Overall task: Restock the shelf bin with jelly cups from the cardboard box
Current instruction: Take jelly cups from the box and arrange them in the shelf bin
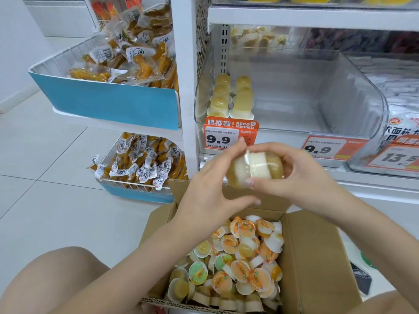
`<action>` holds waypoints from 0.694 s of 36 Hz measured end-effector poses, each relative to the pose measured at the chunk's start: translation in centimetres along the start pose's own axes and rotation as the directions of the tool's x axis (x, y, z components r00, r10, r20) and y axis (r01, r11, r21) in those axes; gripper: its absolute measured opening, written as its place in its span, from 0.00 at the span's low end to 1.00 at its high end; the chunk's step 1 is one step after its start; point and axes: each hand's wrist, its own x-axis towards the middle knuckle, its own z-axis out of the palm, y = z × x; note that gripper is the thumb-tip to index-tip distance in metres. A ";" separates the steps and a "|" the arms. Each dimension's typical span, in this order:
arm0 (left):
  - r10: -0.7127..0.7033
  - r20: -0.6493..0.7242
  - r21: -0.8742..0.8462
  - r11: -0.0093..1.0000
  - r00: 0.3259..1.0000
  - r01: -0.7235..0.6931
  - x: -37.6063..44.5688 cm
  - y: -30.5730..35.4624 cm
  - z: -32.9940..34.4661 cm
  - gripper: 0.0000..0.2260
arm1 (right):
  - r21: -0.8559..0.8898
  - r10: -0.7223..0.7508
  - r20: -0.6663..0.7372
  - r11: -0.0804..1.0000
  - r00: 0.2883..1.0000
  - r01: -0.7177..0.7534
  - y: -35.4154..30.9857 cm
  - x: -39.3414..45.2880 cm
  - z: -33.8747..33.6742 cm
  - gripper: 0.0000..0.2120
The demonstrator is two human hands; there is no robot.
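Both hands up in front of the clear shelf bin (353,87): left hand (210,189) and right hand (301,175) each curled round a jelly cup (256,168), two pressed rim to rim. Light, rigid plastic, slick film lids; grip the sidewalls. Bin holds two short rows, exact count unclear. Cardboard box (317,257): dozens loose.

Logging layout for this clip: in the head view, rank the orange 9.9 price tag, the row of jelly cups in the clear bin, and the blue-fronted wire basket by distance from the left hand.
1. orange 9.9 price tag, just above the left hand.
2. row of jelly cups, higher, inside the clear bin.
3. blue-fronted wire basket, far up-left.
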 end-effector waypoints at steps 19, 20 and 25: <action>-0.198 0.237 0.284 0.950 0.951 0.127 5.4 -4.9 -1.9 0.19 | -0.811 -0.098 0.394 0.431 0.914 0.396 -1.0 17.7 -4.9 0.28; -0.194 0.239 0.280 0.952 0.951 0.124 5.6 -5.0 -1.8 0.19 | -0.811 -0.082 0.421 0.413 0.904 0.415 -0.9 18.1 -4.8 0.28; -0.185 0.244 0.257 0.959 0.952 0.121 6.4 -5.3 -1.5 0.19 | -0.807 -0.051 0.506 0.324 0.861 0.494 -0.8 19.0 -4.0 0.27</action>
